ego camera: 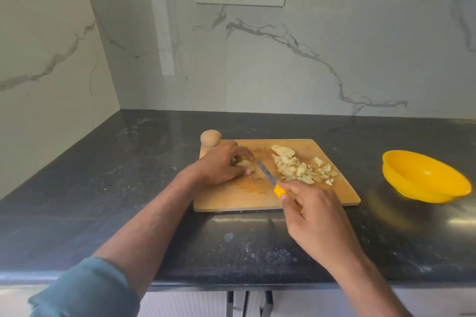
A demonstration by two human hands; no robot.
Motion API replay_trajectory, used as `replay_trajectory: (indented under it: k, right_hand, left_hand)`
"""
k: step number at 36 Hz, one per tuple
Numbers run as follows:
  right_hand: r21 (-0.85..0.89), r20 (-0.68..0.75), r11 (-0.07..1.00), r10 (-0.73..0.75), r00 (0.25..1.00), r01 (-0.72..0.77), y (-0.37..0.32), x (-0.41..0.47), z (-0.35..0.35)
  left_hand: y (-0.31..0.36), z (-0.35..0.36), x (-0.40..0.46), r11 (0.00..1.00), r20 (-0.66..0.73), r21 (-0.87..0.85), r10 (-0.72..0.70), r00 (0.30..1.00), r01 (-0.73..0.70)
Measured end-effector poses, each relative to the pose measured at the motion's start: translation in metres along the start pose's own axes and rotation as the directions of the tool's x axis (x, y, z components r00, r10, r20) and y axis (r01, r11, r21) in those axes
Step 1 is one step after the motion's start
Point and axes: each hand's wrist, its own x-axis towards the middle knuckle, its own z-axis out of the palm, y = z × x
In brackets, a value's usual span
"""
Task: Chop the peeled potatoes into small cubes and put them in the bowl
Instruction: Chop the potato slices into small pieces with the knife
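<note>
My left hand (221, 166) pinches the wet, slippery potato piece (244, 163) by its back, fingertips curled, while my right hand (313, 210) grips the knife (269, 176).

A peeled potato piece (244, 163) lay on the cutting board (247, 195) beside pale cubes (301, 171) and slices (283, 150); the yellow bowl (425, 177) sat upright, well apart.

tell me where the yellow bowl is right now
The yellow bowl sits on the dark counter at the right of the head view, apart from the cutting board.
</note>
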Motion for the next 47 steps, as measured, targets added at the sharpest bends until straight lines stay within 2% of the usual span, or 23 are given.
replay_trajectory:
  k: [3,10,13,26,35,47]
  right_hand:
    - [0.032,-0.041,0.999,0.006,0.999,-0.005,-0.002,0.007,0.005]
    - [-0.093,0.050,0.996,-0.007,0.999,0.012,-0.012,0.032,0.034]
    - [-0.123,0.066,0.992,-0.019,0.998,0.027,-0.013,0.036,0.041]
    - [-0.184,0.149,0.982,-0.010,0.989,0.037,-0.016,0.036,0.044]
    - [-0.191,0.148,0.980,-0.028,0.989,0.057,-0.017,0.034,0.042]
    - [-0.118,0.144,0.991,-0.047,0.988,0.064,-0.014,0.004,0.023]
  left_hand:
    - [-0.001,0.000,-0.003,0.998,-0.040,-0.059,-0.003,0.999,0.001]
    - [-0.006,-0.003,-0.006,0.974,-0.097,-0.220,-0.075,0.992,0.052]
    - [-0.006,-0.003,-0.006,0.969,-0.127,-0.236,-0.100,0.987,0.068]
    - [-0.006,-0.001,-0.005,0.981,-0.168,-0.193,-0.064,0.984,0.030]
    - [0.006,-0.003,-0.004,1.000,-0.067,-0.018,0.019,0.998,-0.021]
    - [0.003,-0.002,-0.003,1.000,-0.027,0.010,0.013,1.000,-0.012]
